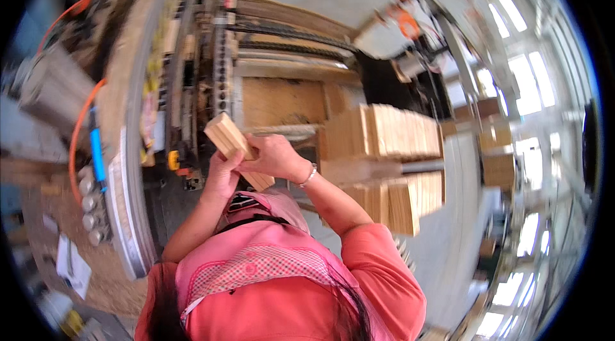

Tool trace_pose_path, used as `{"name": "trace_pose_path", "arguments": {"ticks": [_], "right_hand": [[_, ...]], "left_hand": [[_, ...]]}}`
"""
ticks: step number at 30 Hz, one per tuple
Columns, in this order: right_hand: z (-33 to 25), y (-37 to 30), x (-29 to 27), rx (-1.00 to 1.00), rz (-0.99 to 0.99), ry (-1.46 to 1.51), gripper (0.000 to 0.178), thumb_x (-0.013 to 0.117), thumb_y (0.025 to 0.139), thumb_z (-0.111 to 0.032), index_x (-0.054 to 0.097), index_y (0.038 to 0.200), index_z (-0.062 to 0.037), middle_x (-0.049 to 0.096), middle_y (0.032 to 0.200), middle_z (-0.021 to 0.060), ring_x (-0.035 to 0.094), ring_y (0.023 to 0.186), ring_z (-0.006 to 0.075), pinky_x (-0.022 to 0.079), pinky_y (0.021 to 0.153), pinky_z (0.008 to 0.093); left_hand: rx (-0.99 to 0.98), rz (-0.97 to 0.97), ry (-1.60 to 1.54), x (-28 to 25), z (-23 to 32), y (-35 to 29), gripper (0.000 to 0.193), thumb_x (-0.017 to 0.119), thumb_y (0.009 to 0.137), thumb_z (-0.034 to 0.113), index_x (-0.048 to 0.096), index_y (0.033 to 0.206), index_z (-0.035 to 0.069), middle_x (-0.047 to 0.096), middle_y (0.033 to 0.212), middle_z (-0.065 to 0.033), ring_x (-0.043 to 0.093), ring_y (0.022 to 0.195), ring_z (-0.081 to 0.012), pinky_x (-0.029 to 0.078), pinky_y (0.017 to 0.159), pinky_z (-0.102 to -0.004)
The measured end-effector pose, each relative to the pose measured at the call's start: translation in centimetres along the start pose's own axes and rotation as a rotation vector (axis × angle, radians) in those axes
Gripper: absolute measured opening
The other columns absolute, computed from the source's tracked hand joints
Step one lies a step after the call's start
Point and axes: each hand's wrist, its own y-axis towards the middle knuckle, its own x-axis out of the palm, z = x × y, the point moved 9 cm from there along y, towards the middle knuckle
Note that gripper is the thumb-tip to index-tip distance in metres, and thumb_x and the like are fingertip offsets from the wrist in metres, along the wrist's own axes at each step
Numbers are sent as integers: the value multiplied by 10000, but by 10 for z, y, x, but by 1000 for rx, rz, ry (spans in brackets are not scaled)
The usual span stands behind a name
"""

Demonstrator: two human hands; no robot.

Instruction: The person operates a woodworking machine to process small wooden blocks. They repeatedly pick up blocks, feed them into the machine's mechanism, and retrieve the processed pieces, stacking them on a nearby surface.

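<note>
A short bundle of light wooden slats [225, 135] is held up in front of my body, tilted from upper left to lower right. My left hand [224, 173] grips it from below at its near left side. From the right, my right hand [274, 154] closes over its middle, with the fingers bent round it. The far end of the slats points at a chain conveyor [221, 78]. Their lower end shows beneath my hands. Parts of my fingers are hidden behind the wood and each other.
Two rows of stacked wooden pieces, a far stack [403, 133] and a near stack [400, 203], stand to my right. A metal-edged bench [125, 200] runs along my left, with a blue-handled tool [97, 152] and an orange hose [75, 142]. Machine rails [288, 40] lie ahead.
</note>
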Motion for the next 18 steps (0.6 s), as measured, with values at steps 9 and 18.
{"name": "trace_pose_path", "arguments": {"ticks": [9, 18], "right_hand": [[29, -74, -29, 274, 58, -129, 595, 689, 675, -536, 600, 936, -8, 641, 786, 154, 622, 728, 342, 497, 639, 407], [141, -331, -117, 1050, 433, -710, 368, 741, 669, -307, 616, 870, -26, 607, 949, 140, 592, 887, 328, 483, 776, 410]], "left_hand": [[-282, -167, 94, 39, -58, -1, 440, 670, 822, 171, 500, 1188, -5, 587, 1135, -107, 565, 1035, -193, 450, 909, -337], [-274, -101, 80, 36, -55, 13, 460, 660, 830, 233, 490, 1173, -21, 579, 1137, -153, 556, 1082, -278, 450, 953, -412]]}}
